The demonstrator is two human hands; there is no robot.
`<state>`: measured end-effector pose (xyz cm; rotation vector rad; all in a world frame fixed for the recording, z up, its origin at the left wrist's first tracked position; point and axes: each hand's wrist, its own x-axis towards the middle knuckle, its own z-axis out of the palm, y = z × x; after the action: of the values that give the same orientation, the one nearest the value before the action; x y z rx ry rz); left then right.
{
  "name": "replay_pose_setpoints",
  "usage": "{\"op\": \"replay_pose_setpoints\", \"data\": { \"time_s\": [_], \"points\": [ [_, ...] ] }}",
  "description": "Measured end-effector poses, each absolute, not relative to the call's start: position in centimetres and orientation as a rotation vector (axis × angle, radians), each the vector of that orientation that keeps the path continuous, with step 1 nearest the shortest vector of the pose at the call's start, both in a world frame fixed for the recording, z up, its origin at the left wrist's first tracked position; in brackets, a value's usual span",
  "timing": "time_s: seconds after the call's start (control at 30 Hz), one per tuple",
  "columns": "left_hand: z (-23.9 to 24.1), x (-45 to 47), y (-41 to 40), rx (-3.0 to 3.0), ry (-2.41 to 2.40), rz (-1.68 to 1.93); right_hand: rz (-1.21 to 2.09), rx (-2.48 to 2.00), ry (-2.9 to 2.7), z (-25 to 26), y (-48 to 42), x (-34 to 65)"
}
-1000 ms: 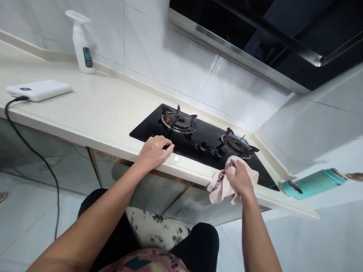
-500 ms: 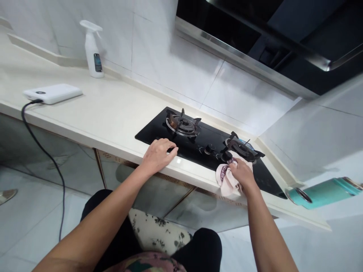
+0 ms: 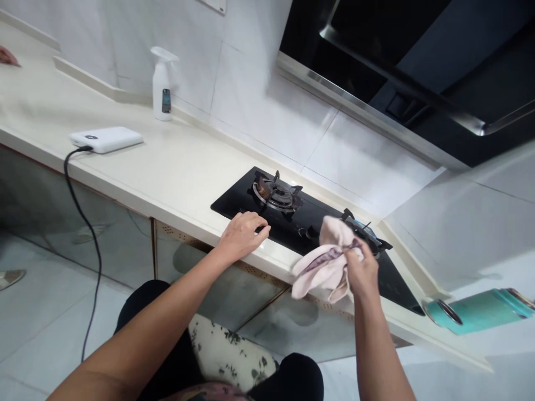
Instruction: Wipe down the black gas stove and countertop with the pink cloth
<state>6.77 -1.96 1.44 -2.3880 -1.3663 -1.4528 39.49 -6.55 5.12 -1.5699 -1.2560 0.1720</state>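
Observation:
My left hand rests palm down on the front edge of the counter, fingertips touching the left front corner of the black gas hob. My right hand grips a pale pink cloth and holds it lifted above the hob's front edge, between the control knobs and the right burner. The left burner is uncovered.
A white spray bottle stands by the wall. A white power bank with a black cable lies on the cream counter. A teal flask lies at the right end. The range hood hangs above.
My right hand has lifted the cloth off the hob surface and drawn it toward me. The left hand stays on the counter edge. The view has shifted right.

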Motion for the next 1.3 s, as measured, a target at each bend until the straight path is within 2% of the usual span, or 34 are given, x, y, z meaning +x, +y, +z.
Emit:
{"op": "replay_pose_setpoints", "data": {
  "time_s": [0.1, 0.2, 0.3, 0.4, 0.63, 0.9, 1.1, 1.3],
  "points": [
    [1.4, 6.7, -2.0, -2.397, -1.368, -1.468, 0.186, -1.422, -1.101, 8.0, -1.6, 40.9],
    [1.5, 6.7, -2.0, -2.402, -1.382, -1.491, 0.162, -1.621, -1.325, 9.9, 2.7, 41.5],
    [1.5, 6.6, -2.0, -2.404, -1.389, -1.511, 0.108, -1.937, -1.582, 9.7, 5.0, 41.2],
    [1.4, 6.7, -2.0, -2.398, -1.394, -1.521, 0.087, -2.021, -1.721, 8.2, 5.3, 40.5],
    [1.3, 6.8, -1.7, -2.362, -1.402, -1.54, -0.107, -2.098, -1.946, 5.8, 3.1, 38.4],
    [1.3, 6.9, -1.6, -2.364, -1.382, -1.528, -0.291, -1.948, -1.908, 1.8, -0.5, 36.3],
    [1.3, 6.8, -1.6, -2.384, -1.39, -1.522, -0.296, -1.95, -1.967, 1.6, -3.0, 37.2],
    [1.4, 6.8, -1.6, -2.388, -1.392, -1.521, -0.282, -1.606, -2.061, 0.2, -9.8, 38.3]
  ]
}}
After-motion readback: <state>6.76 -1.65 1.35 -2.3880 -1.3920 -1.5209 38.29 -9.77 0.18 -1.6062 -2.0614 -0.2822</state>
